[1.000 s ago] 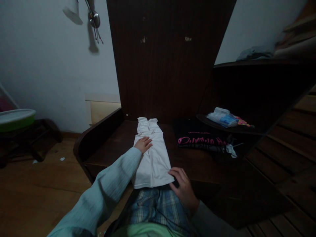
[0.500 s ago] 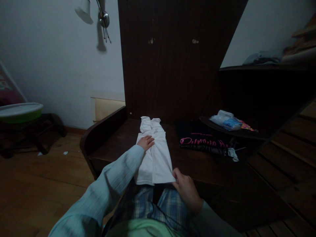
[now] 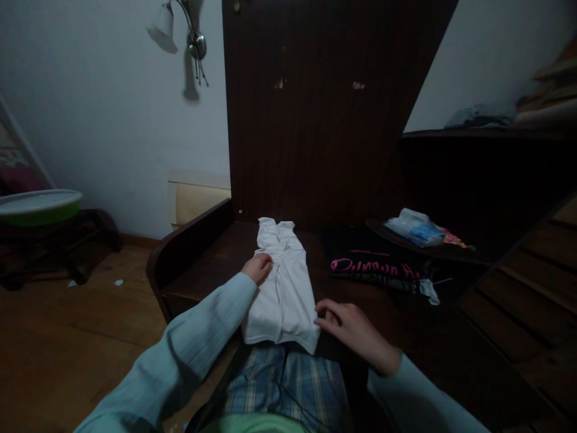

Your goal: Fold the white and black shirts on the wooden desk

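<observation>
A white shirt [image 3: 288, 288], folded into a long narrow strip, lies on the dark wooden bench [image 3: 198, 279] in front of me. Its far end is crumpled and its near hem hangs at the bench's front edge, above my plaid trousers. My left hand [image 3: 258, 267] is on the shirt's left edge about halfway up, fingers curled in and closed on the cloth; its thumb is hidden. Beside the lower right edge is my right hand [image 3: 349, 328], thumb and forefinger apart, with the fingertips close to the cloth and no fabric visibly pinched.
To the right lies a folded black garment [image 3: 360, 255] with pink lettering. Behind it, a packet of wipes [image 3: 417, 227] sits on a dark ledge. The bench's raised side [image 3: 189, 237] bounds the left. A green basin [image 3: 42, 210] stands on a low stool farther left.
My left hand has slid left from the shirt's middle to its edge and curled. My right hand has let go of the lower right corner and drawn slightly right; the hem there has shifted.
</observation>
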A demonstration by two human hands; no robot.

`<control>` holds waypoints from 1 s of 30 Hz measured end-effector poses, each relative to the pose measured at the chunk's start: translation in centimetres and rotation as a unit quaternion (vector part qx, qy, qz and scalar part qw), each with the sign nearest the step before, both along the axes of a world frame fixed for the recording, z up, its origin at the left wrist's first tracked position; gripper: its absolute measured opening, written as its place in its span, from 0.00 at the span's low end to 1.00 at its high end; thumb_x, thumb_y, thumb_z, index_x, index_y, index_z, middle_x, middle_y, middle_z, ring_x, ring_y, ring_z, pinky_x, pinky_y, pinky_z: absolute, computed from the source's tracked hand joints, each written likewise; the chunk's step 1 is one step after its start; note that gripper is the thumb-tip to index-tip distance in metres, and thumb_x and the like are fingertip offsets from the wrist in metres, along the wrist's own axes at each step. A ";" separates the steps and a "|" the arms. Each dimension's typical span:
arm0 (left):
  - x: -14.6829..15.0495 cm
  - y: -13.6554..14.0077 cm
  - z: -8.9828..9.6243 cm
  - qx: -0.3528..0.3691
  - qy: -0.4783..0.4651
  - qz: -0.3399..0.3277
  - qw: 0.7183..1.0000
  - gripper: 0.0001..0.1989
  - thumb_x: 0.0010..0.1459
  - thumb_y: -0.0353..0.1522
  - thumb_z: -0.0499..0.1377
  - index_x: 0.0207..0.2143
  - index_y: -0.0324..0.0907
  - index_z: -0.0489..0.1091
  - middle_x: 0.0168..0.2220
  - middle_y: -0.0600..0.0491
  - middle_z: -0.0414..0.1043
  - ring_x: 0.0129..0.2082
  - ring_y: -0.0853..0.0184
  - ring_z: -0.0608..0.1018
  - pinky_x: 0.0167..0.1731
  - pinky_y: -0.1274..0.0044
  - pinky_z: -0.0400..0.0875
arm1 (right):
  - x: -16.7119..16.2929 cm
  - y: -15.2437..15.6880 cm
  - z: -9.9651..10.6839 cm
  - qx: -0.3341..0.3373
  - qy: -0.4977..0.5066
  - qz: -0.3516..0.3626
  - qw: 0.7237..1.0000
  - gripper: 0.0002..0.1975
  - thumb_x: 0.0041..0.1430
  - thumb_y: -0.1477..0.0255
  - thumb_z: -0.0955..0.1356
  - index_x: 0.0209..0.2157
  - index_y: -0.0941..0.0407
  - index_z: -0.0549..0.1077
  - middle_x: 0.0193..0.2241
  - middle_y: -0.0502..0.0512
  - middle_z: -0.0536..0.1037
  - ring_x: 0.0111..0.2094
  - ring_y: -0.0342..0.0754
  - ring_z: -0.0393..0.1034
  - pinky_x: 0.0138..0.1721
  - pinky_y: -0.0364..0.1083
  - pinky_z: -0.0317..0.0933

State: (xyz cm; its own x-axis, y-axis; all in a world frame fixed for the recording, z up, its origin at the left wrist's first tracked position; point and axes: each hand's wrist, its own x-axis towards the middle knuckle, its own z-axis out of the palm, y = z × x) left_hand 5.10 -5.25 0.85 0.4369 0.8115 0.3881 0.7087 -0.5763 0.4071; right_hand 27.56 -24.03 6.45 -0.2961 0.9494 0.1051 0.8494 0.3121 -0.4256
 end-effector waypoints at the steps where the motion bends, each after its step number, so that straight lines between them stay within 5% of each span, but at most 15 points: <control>1: -0.4 -0.3 0.0 -0.003 0.014 -0.001 1.000 0.09 0.53 0.30 0.50 0.35 0.40 0.68 0.36 0.50 0.72 0.38 0.65 0.73 0.40 0.75 0.67 | 0.0 1.3 0.1 0.025 0.014 0.005 1.000 0.14 0.55 0.63 0.61 0.37 0.55 0.70 0.27 0.52 0.75 0.29 0.45 0.69 0.31 0.41 0.59; 3: -1.1 -1.1 -0.3 0.004 0.039 -0.032 0.999 0.10 0.53 0.31 0.51 0.37 0.39 0.68 0.39 0.48 0.71 0.41 0.64 0.72 0.43 0.74 0.66 | -0.4 4.1 -0.5 0.060 0.025 0.035 0.997 0.17 0.56 0.63 0.61 0.43 0.57 0.69 0.39 0.58 0.74 0.41 0.48 0.67 0.42 0.45 0.59; 6: -1.7 -2.0 -0.8 0.025 0.056 -0.086 0.994 0.15 0.54 0.33 0.51 0.44 0.37 0.64 0.48 0.44 0.66 0.49 0.62 0.67 0.49 0.71 0.61 | -1.5 7.2 -2.4 0.038 0.004 0.113 0.993 0.26 0.54 0.61 0.62 0.52 0.58 0.62 0.55 0.62 0.61 0.56 0.52 0.53 0.54 0.50 0.48; 12: -2.2 -4.2 -1.2 0.014 0.026 -0.094 0.995 0.18 0.55 0.33 0.49 0.47 0.35 0.58 0.54 0.39 0.56 0.54 0.61 0.62 0.52 0.70 0.58 | -1.1 6.2 -4.4 -0.028 -0.040 0.145 0.988 0.28 0.55 0.56 0.60 0.55 0.54 0.58 0.59 0.57 0.53 0.60 0.52 0.42 0.57 0.53 0.40; 18: -1.6 -6.4 -0.1 0.002 -0.019 -0.109 0.994 0.07 0.50 0.26 0.48 0.33 0.40 0.62 0.42 0.47 0.65 0.42 0.66 0.70 0.45 0.75 0.64 | -0.3 4.9 -2.2 -0.036 -0.019 0.166 0.985 0.24 0.51 0.58 0.63 0.48 0.54 0.68 0.52 0.59 0.66 0.53 0.53 0.57 0.52 0.50 0.51; 21: -1.3 -6.6 0.4 0.006 -0.039 -0.100 0.994 0.05 0.51 0.26 0.47 0.30 0.41 0.61 0.36 0.49 0.66 0.38 0.67 0.70 0.41 0.76 0.65 | -1.8 7.6 -1.1 -0.003 0.022 0.147 0.989 0.14 0.56 0.66 0.61 0.39 0.57 0.72 0.37 0.58 0.75 0.40 0.48 0.68 0.42 0.45 0.59; 26: -1.3 -6.6 0.6 0.021 -0.024 -0.052 0.998 0.04 0.53 0.27 0.47 0.29 0.41 0.60 0.29 0.52 0.64 0.32 0.68 0.68 0.35 0.76 0.65 | -4.6 13.4 -2.0 0.048 0.025 0.071 0.996 0.09 0.47 0.79 0.64 0.32 0.59 0.72 0.26 0.53 0.74 0.30 0.43 0.67 0.32 0.40 0.57; 30: -1.3 -6.7 0.6 0.039 0.035 -0.036 0.998 0.04 0.53 0.28 0.48 0.28 0.41 0.61 0.29 0.51 0.64 0.32 0.66 0.68 0.35 0.75 0.64 | -5.5 15.4 -3.5 0.037 0.016 -0.047 0.998 0.06 0.47 0.73 0.64 0.26 0.59 0.72 0.25 0.54 0.74 0.28 0.44 0.67 0.30 0.40 0.56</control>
State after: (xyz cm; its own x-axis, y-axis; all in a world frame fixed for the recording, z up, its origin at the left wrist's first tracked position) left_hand 3.78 -11.91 1.40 0.5223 0.7449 0.4150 0.6892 -0.6554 0.3090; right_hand 22.03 -8.60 2.93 -0.2008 0.9624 0.1832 0.8627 0.2623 -0.4324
